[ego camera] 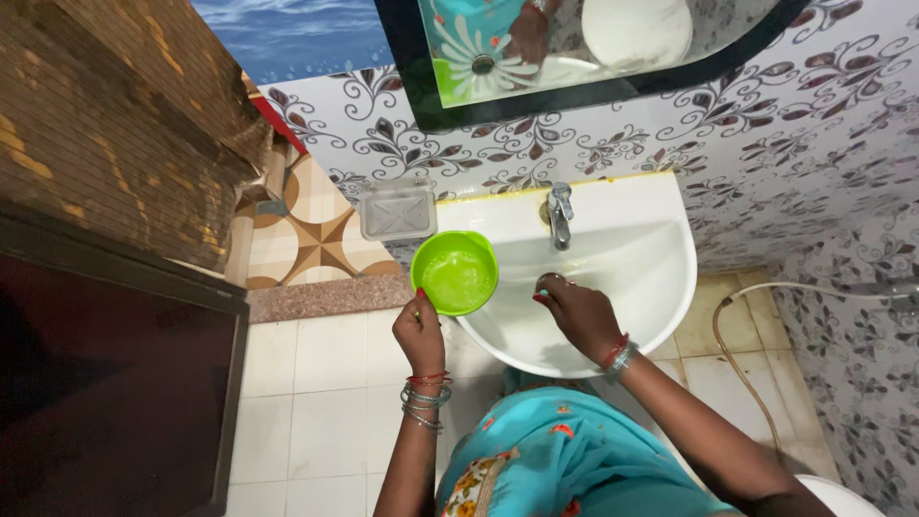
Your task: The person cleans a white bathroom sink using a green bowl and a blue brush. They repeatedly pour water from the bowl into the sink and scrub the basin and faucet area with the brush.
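My left hand [418, 330] grips the near rim of a lime-green plastic mug [457, 272] and holds it level at the left edge of a white wall basin [661, 278]. The mug looks wet inside. My right hand [574, 311] is down inside the basin bowl with its fingers bent against the white surface; whether it holds anything is hidden. A chrome tap [559, 213] stands at the back of the basin, and no water runs from it. Both wrists carry bangles.
A clear soap dish [397, 213] hangs on the patterned wall left of the basin. A black-framed mirror [574, 57] is above. A white hose [737, 354] runs down the right wall. A dark door [115, 383] stands at left, and a white rounded object [847, 496] at bottom right.
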